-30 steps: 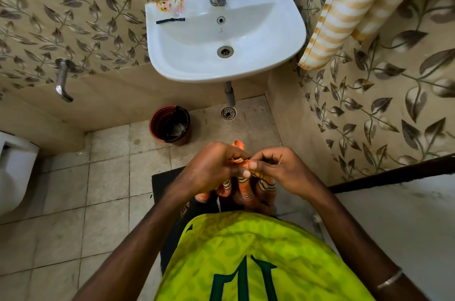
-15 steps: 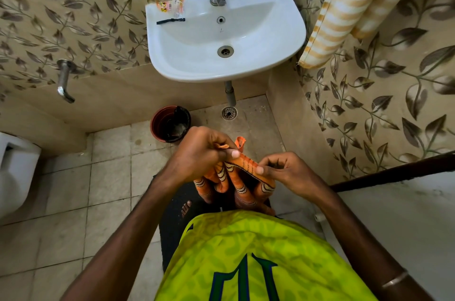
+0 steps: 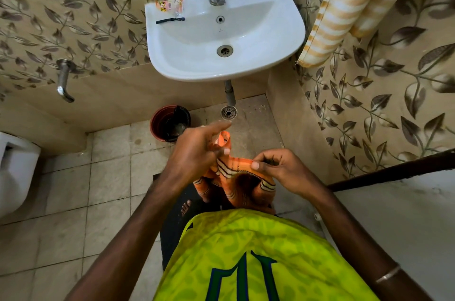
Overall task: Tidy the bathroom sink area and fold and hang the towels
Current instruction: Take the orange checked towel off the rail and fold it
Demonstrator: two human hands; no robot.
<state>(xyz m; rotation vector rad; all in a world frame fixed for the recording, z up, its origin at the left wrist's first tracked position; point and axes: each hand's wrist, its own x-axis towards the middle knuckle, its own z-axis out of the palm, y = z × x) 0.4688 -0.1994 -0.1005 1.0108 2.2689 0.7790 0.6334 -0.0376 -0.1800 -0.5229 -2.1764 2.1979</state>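
A person is standing before a white sink (image 3: 290, 37) and looking down at their own two hands, which are working an orange striped towel (image 3: 236, 175) held at waist height over the tiled floor (image 3: 103, 177). The step in hand appears to be the folding of this small towel: both hands are stretching its top edge out between them. The right hand (image 3: 278, 172) is pinching that edge, thumb on top and fingers curled beneath. The left hand (image 3: 197, 153) is taking the other end, its thumb pressing on the cloth while the forefinger is pointing out straight; how firm that grip is, is hard to tell from this angle. Compared with the frame a second ago, when the two hands were meeting close together over a bunched towel, they are now drawing apart and more of the striped cloth is showing between them. The next move likely calls for squaring the corners, doubling the cloth over, then hanging it. A razor (image 3: 170, 20) and a small packet (image 3: 170, 5) are lying on the sink's rim, not yet tidied.
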